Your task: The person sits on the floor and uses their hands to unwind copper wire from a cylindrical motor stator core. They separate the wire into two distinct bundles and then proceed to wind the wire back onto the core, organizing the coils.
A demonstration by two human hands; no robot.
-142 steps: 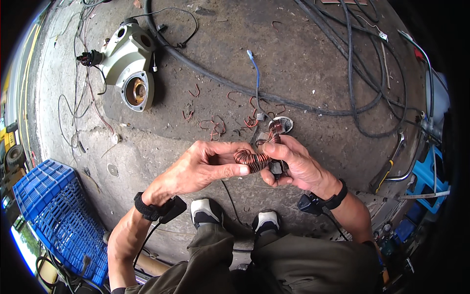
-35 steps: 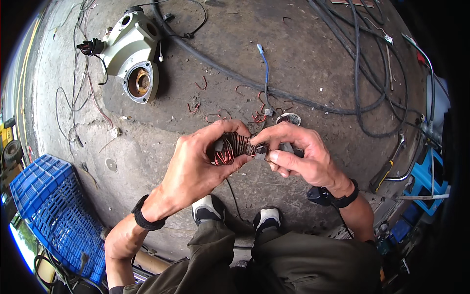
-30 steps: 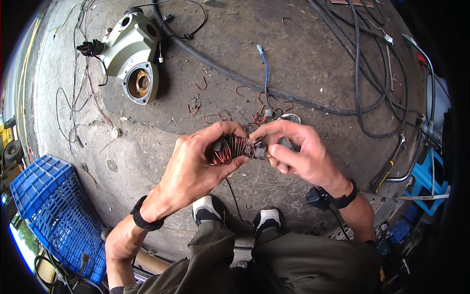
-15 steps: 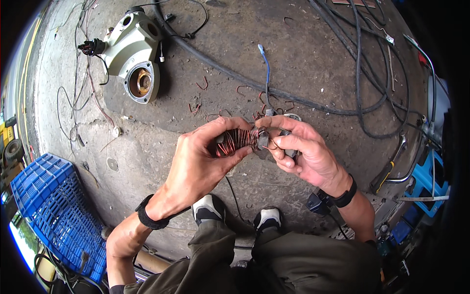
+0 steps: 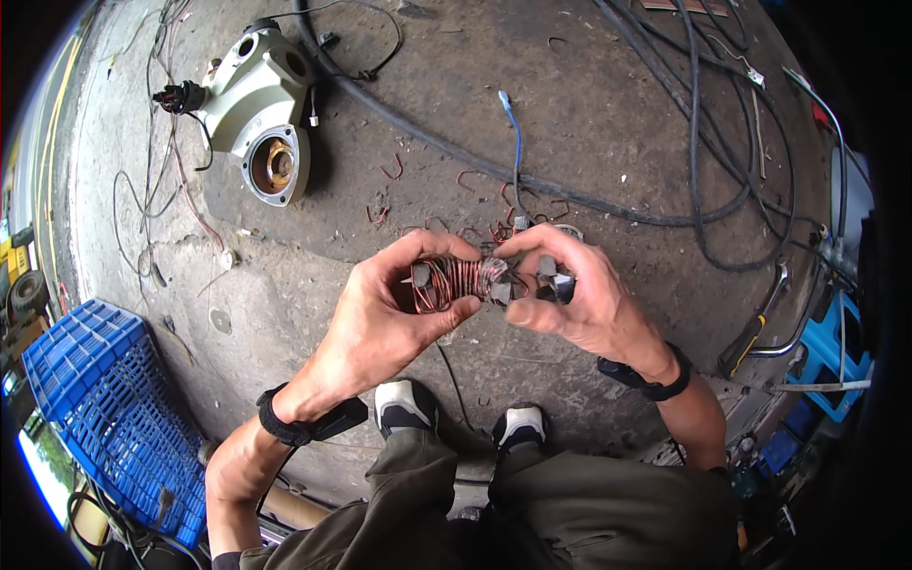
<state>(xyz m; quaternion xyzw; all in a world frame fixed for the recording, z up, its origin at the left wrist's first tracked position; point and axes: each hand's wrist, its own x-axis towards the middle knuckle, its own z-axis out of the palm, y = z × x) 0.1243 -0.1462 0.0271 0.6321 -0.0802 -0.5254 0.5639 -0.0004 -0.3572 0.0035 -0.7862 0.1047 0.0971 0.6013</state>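
Observation:
A coil of dark, coppery wire [image 5: 461, 277] with dark blocks at its ends is between my hands, low over the floor. My left hand [image 5: 375, 323] is closed around its left part, index finger above and thumb below. My right hand [image 5: 589, 299] has curled fingers at the coil's right end, with dark angular pieces [image 5: 549, 275] within its grasp; its thumb lies below them. Whether those pieces are joined to the coil I cannot tell. Bent red wire scraps [image 5: 391, 171] and a blue lead [image 5: 513, 133] lie beyond. A round item behind my right fingers is mostly hidden.
A pale green metal housing [image 5: 252, 95] rests upper left, with thin cables nearby. Thick black hoses [image 5: 693, 142] cross the right side. A blue plastic crate [image 5: 104, 399] stands lower left. A screwdriver [image 5: 746, 342], a blue case [image 5: 826, 351] and other clutter line the right edge.
The coil has been turned since the earliest frame, showing end blocks and windings. In the last half second, my right thumb has dropped down and left, uncovering more of the dark pieces.

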